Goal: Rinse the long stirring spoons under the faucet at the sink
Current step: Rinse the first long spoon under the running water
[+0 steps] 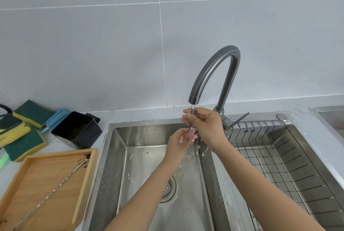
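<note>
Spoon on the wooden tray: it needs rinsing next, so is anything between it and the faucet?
Nothing visible. The spoon lies alone in the tray; only the tray's low rim and sink edge lie between.

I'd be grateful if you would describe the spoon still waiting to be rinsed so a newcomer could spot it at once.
Start at the steel sink and look left to the wooden tray on the counter. The long stirring spoon lies diagonally across it, a thin twisted metal rod with dark grounds at its upper end, the only metal item among the sponges and black container.

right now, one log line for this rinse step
step: rinsing | hands: right hand and left hand hold spoon under faucet | water: running | waiting: second spoon on wooden tray
</note>
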